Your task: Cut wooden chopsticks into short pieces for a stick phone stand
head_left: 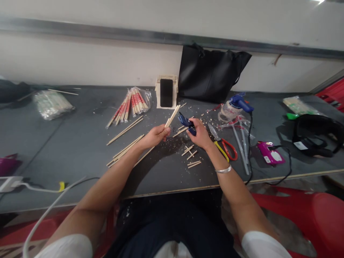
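Note:
In the head view my left hand (158, 136) is closed around a few wooden chopsticks (174, 114), which point up and to the right. My right hand (201, 134) grips blue-handled cutting pliers (185, 121), their head close to the sticks but apart from them. Under and beside my right hand lie loose stick pieces (180, 131). Short cut pieces (194, 164) and pale chips are scattered nearer the table's front edge. Whole chopsticks (125, 131) lie to the left of my left hand.
Wrapped red-and-white chopsticks (137, 102) lie at the back. A phone (166, 93) leans on a pale stand beside a black bag (209, 73). To the right are scissors (224, 147), a blue glue gun (240, 103), a purple device (271, 153) and a black headset (317, 134).

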{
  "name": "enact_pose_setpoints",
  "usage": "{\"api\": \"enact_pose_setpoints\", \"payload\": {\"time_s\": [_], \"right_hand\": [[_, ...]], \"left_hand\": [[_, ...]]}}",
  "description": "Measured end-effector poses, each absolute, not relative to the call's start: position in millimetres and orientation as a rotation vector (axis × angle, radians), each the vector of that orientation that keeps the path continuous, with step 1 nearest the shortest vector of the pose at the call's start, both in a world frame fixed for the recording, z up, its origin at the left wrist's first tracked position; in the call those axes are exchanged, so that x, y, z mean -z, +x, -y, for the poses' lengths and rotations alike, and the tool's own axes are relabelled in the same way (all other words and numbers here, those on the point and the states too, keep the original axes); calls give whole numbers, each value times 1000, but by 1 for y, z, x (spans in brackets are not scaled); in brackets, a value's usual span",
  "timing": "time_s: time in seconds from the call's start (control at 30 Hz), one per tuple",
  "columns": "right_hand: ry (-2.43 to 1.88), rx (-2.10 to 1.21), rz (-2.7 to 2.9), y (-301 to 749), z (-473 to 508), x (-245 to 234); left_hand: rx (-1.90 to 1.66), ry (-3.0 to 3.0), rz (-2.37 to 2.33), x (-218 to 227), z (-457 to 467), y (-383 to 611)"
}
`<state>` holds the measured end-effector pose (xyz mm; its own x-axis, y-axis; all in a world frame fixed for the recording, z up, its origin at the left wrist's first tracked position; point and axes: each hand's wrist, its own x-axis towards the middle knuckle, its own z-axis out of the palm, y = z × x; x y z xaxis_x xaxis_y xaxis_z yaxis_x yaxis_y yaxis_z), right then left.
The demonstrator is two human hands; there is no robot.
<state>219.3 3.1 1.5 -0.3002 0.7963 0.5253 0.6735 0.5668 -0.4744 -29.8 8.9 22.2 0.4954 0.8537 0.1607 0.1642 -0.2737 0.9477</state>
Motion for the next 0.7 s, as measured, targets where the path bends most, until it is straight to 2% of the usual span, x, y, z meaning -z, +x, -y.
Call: {"api": "enact_pose_setpoints", "payload": {"time_s": [0.43,0.7], "right_hand": [[-1157,-172,2213,216,3,-11],[-1149,-145,2249,212,5,-10]], "left_hand": [[-600,1900,-791,-30,-4,-32],[-558,1898,-739,-30,-4,-32]]}}
